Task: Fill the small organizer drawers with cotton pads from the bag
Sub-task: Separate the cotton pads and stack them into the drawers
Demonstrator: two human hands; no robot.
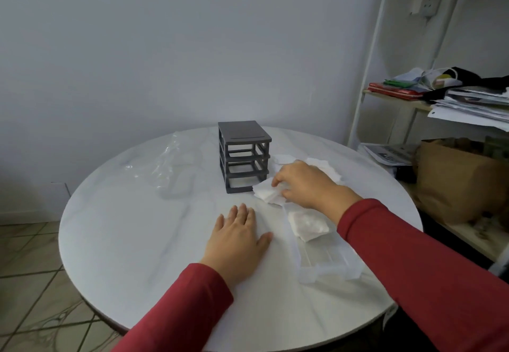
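Red sleeves [179, 304] enter from the bottom edge, nearest the lens. Left hand [239, 238] lies flat on the round white table [132, 241], palm down, fingers straight and slightly spread, holding nothing. Right hand [305, 183], centre right, has thumb and fingers curled onto a stack of cotton pads [265, 193]. The stack sits on the table just beside the lower front corner of the dark grey organizer frame [243, 156]. All three slots of that frame stand empty. Clear drawers [327, 265] lie on the table at lower right, out of the frame; their exact count cannot be made out. One appears to hold a wad of pads [308, 225]; the part nearer the camera looks bare. More loose pads [322, 164] lie behind the right hand. Clear plastic bag [170, 167] is crumpled at upper left of the table, well apart from the pads; its contents cannot be confirmed. Assessment: pads are out of the bag, and filling has begun on one drawer at most. Outstanding: load the rest and slide every drawer into the frame.
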